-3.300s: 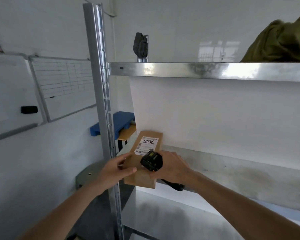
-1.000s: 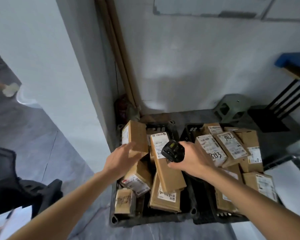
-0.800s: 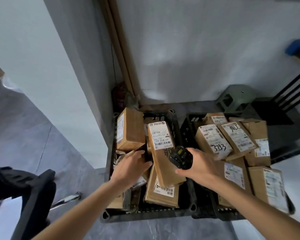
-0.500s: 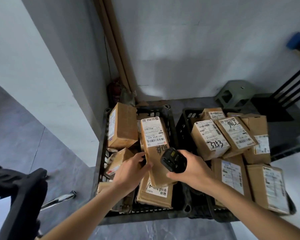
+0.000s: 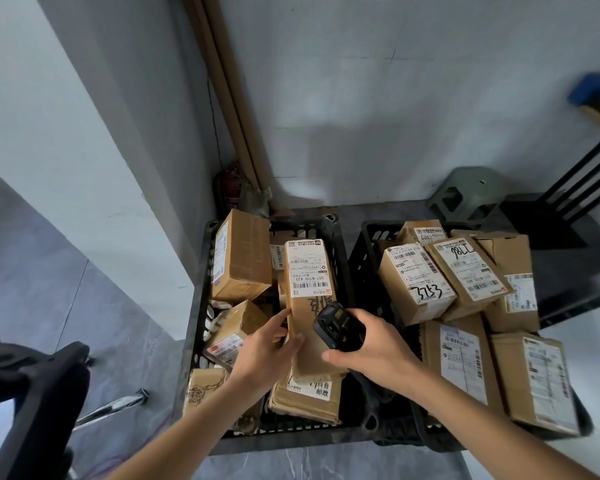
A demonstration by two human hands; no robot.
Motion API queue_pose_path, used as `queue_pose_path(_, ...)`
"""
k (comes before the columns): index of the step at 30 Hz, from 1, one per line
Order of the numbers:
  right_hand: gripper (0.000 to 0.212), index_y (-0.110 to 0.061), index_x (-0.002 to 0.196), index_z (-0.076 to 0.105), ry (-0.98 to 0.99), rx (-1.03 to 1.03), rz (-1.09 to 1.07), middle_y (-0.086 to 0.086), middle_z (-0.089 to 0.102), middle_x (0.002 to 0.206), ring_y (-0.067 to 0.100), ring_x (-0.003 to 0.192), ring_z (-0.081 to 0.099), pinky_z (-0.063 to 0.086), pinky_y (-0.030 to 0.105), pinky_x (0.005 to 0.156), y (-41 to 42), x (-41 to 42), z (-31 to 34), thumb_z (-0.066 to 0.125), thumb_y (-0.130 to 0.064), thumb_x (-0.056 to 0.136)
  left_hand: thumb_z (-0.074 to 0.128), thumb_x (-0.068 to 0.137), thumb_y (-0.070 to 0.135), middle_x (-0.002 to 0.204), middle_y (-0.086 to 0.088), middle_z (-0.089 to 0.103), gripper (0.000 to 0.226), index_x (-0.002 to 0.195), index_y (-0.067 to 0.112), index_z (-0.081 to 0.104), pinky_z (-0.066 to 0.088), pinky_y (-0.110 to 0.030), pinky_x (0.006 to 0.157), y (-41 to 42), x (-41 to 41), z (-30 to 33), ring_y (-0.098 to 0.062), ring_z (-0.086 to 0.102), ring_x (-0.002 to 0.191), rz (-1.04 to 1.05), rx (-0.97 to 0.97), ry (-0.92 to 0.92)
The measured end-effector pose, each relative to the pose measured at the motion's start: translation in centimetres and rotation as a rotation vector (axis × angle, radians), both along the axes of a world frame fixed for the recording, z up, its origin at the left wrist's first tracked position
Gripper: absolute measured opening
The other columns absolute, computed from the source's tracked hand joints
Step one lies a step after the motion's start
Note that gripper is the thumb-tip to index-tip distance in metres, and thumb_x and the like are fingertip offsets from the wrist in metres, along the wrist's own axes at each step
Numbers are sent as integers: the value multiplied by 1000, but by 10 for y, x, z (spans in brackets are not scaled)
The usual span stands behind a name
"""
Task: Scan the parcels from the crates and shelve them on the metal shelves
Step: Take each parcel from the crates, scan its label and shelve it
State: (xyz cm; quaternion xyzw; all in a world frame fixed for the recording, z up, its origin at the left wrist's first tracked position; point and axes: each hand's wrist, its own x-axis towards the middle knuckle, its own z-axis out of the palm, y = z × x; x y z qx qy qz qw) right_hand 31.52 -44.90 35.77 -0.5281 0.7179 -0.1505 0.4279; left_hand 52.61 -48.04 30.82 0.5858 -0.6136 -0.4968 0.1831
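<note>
1. The left hand (image 5: 264, 355) has its grip closed round the near end of a long labelled parcel (image 5: 309, 299) in the left crate (image 5: 201, 306).
2. The right hand (image 5: 378, 351) holds a black scanner (image 5: 338, 327) just beside that parcel.
3. The right crate (image 5: 371, 244) holds more parcels.

Two parcel-filled crates sit side by side: left crate (image 5: 201, 306), right crate (image 5: 364, 258), stool (image 5: 471, 195) behind.

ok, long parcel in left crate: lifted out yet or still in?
Still in. The long parcel leans on other boxes inside the left crate; left hand grips its lower edge.
</note>
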Motion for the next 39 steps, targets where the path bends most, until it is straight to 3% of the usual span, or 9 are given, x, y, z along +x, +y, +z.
queue_pose_path(10,66,-39,124,63,-64,-44,-56,-22,71,110,-6,105,63,52,19,92,15,14,-2,90,-49,65,59,99,37,119,11,68,62,150,51,27,56,-20,77,7,3,10,-6,67,103,26,142,209)
queue_pose_path(15,52,-42,112,63,-106,-69,-134,-21,72,106,-6,103,64,50,14,84,17,15,7,92,-43,69,62,97,34,120,6,68,48,139,45,41,60,-40,88,11,3,22,-13,68,104,122,210,317)
queue_pose_path(19,63,-39,122,56,-123,-88,-149,-21,66,112,-10,102,59,43,7,77,17,14,17,92,-40,71,64,95,35,122,5,67,42,133,28,51,61,-40,85,14,0,30,-13,68,105,171,261,367)
queue_pose_path(25,71,-36,128,56,-108,-134,-217,-20,69,113,-5,105,62,50,17,84,20,15,27,93,-43,67,57,98,42,114,16,67,35,132,44,51,61,-44,85,12,1,47,-7,67,100,95,269,371)
queue_pose_path(27,72,-36,129,55,-91,-160,-242,-21,66,114,-6,105,60,47,16,82,23,16,31,92,-42,68,57,98,42,111,14,67,38,131,55,42,62,-37,74,11,0,58,-4,66,96,76,327,406)
queue_pose_path(29,70,-37,127,53,-82,-187,-274,-22,64,114,-9,102,57,44,11,77,26,17,37,92,-41,69,60,96,44,114,10,66,48,135,59,37,63,-38,75,9,-1,65,-9,67,100,55,361,418)
queue_pose_path(32,68,-38,123,54,-67,-221,-299,-23,64,111,-12,99,57,44,8,75,32,16,47,93,-41,68,63,94,39,120,5,66,55,141,55,38,61,-44,87,5,-3,75,-16,66,108,28,333,433)
queue_pose_path(34,70,-36,123,56,-59,-234,-292,-21,67,111,-6,105,61,49,15,83,37,13,56,94,-43,64,63,96,33,118,4,68,48,137,50,45,59,-46,91,3,-3,84,-15,68,105,25,269,441)
queue_pose_path(39,68,-37,122,60,-5,-307,-306,-21,70,109,-3,105,64,52,20,88,51,1,95,93,-47,63,66,93,37,114,3,73,34,125,45,61,60,-46,90,-3,1,111,-19,70,106,-39,193,429)
